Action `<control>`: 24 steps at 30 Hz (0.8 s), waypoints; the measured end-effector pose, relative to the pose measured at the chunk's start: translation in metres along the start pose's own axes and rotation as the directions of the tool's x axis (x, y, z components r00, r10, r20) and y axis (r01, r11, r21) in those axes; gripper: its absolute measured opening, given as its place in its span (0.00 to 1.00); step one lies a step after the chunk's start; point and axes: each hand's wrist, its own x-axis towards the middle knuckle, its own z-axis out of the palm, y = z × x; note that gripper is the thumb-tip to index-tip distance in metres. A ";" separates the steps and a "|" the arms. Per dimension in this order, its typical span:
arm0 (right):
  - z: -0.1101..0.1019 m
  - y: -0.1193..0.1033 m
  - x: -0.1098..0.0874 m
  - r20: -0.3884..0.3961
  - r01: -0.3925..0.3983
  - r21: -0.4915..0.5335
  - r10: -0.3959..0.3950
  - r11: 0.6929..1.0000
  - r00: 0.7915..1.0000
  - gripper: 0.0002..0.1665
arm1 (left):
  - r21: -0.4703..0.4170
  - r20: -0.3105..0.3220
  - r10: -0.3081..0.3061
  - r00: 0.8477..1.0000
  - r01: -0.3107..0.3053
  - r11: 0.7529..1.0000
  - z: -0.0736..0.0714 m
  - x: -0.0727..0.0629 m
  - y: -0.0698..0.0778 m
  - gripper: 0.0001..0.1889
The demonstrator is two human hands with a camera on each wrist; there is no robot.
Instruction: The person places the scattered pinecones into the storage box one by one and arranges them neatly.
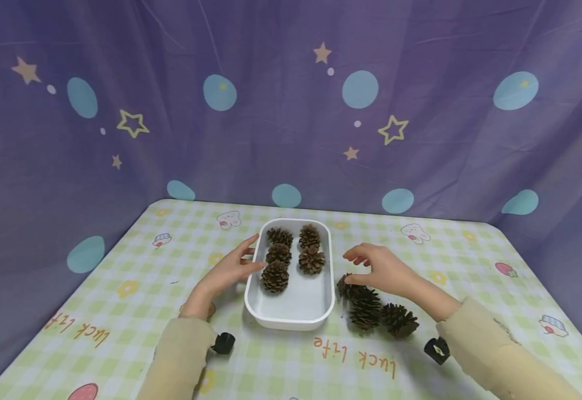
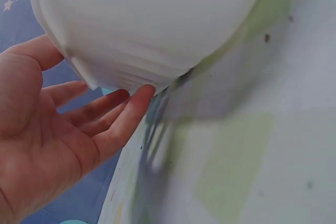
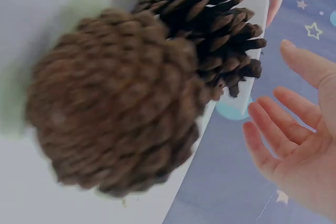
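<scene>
A white rectangular tub (image 1: 293, 303) stands in the middle of the table with several brown pine cones (image 1: 274, 276) inside, in two columns. My left hand (image 1: 228, 272) is at the tub's left side. Its thumb reaches the rim, and its loosely extended fingers (image 2: 126, 121) lie along the outer wall in the left wrist view. Right of the tub, more pine cones (image 1: 366, 309) lie in a cluster on the table. Over the farthest of them hovers my right hand (image 1: 383, 269), fingers gently bent and nothing in its grasp; the right wrist view shows them apart from the cones (image 3: 115, 103).
A green-and-white checked cloth (image 1: 135, 311) with printed pictures covers the table. Behind and at both sides hangs a purple curtain (image 1: 280, 111) with stars and blue ovals. Each wrist wears a small black device (image 1: 223, 343).
</scene>
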 end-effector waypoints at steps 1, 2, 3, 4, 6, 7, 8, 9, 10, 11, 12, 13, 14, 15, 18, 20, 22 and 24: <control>0.000 0.002 -0.003 -0.001 -0.003 -0.001 0.003 1.000 1.000 0.24 | 0.004 -0.006 0.000 1.000 0.000 1.000 0.000 -0.001 0.000 0.40; -0.001 0.004 -0.007 -0.002 -0.005 0.000 0.005 1.000 1.000 0.24 | 0.003 -0.012 0.000 1.000 0.000 1.000 0.001 -0.001 0.001 0.40; -0.001 0.006 -0.010 -0.004 -0.010 -0.001 0.010 1.000 1.000 0.24 | 0.002 -0.020 0.000 1.000 0.001 1.000 0.001 -0.001 0.001 0.40; -0.002 0.008 -0.014 -0.002 -0.014 0.000 0.014 1.000 1.000 0.25 | -0.001 -0.027 -0.003 1.000 0.003 1.000 0.001 -0.002 0.001 0.39; -0.003 0.010 -0.021 0.001 -0.028 0.002 0.028 1.000 1.000 0.26 | -0.005 -0.025 0.000 1.000 -0.001 1.000 0.002 -0.003 0.001 0.39; -0.003 0.011 -0.024 0.005 -0.038 0.007 0.037 0.999 0.999 0.26 | -0.005 -0.025 0.002 1.000 -0.002 1.000 0.001 -0.003 0.001 0.39; -0.004 0.012 -0.027 0.011 -0.045 0.008 0.045 0.999 0.999 0.26 | -0.004 -0.026 0.004 1.000 -0.005 1.000 0.001 -0.003 0.001 0.38; -0.004 0.013 -0.030 0.017 -0.056 0.008 0.055 0.998 0.998 0.26 | -0.003 -0.027 0.003 1.000 -0.004 1.000 0.001 -0.004 0.001 0.38; -0.005 0.014 -0.033 0.024 -0.061 0.006 0.060 0.998 0.998 0.26 | 0.001 -0.026 0.003 1.000 -0.003 1.000 0.001 -0.004 0.001 0.38; -0.005 0.015 -0.036 0.029 -0.069 0.009 0.069 0.998 0.997 0.25 | 0.004 -0.027 0.000 1.000 0.000 1.000 0.001 -0.005 0.001 0.38; -0.005 0.016 -0.038 0.034 -0.074 0.013 0.073 0.997 0.997 0.25 | 0.007 -0.028 -0.002 1.000 0.002 1.000 0.001 -0.005 0.001 0.38; -0.005 0.017 -0.041 0.037 -0.078 0.017 0.077 0.997 0.996 0.25 | 0.007 -0.029 -0.005 1.000 0.006 1.000 0.001 -0.005 0.001 0.38; -0.005 0.017 -0.043 0.038 -0.080 0.020 0.079 0.997 0.996 0.25 | 0.014 -0.025 -0.002 1.000 0.002 1.000 0.001 -0.006 0.001 0.37; -0.005 0.018 -0.044 0.038 -0.082 0.025 0.081 0.996 0.996 0.25 | 0.016 -0.026 -0.004 1.000 0.004 1.000 0.002 -0.006 0.002 0.37; -0.003 0.020 -0.047 0.044 -0.085 0.046 0.083 0.995 0.996 0.25 | 0.025 -0.023 0.002 1.000 -0.001 1.000 0.002 -0.006 0.002 0.37; 0.000 0.021 -0.048 0.056 -0.089 0.053 0.086 0.995 0.995 0.26 | 0.029 -0.013 0.011 1.000 -0.010 1.000 0.002 -0.006 0.002 0.37; 0.002 0.021 -0.049 0.072 -0.098 0.058 0.094 0.993 0.993 0.27 | 0.019 -0.009 0.006 1.000 -0.006 1.000 0.002 -0.006 0.002 0.37; 0.003 0.020 -0.050 0.094 -0.111 0.064 0.105 0.992 0.990 0.29 | 0.011 0.006 0.011 1.000 -0.011 1.000 0.002 -0.006 0.002 0.38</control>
